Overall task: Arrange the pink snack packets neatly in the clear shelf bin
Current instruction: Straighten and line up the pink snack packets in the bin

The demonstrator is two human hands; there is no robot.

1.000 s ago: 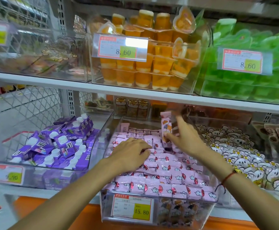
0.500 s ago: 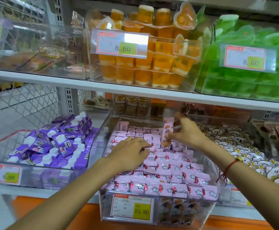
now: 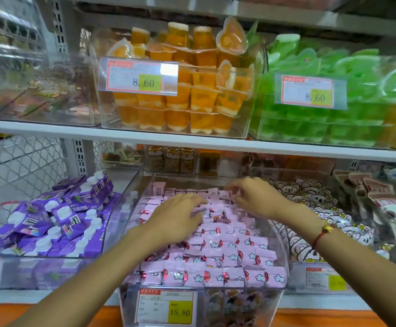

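Pink snack packets (image 3: 218, 258) with cloud and red prints fill the clear shelf bin (image 3: 283, 246) on the lower shelf, lying in rough rows. My left hand (image 3: 177, 218) lies on the middle rows, fingers spread and pointing toward the back. My right hand (image 3: 251, 197) reaches to the back right of the bin, fingers curled down. Its thumb and fingertips pinch a pink packet (image 3: 233, 191) low against the back row, though motion blurs this spot. A red cord bracelet sits on my right wrist.
A bin of purple pouches (image 3: 50, 220) stands to the left and a bin of bear-print packets (image 3: 310, 204) to the right. The upper shelf edge (image 3: 192, 142) hangs just above, carrying orange jelly cups (image 3: 187, 95) and green jelly cups (image 3: 322, 67). A 15.80 price tag (image 3: 166, 308) covers the bin's front.
My right hand has brought the packet it held upright down into the back row. My left hand has stayed on the middle packets, fingers stretching further back.
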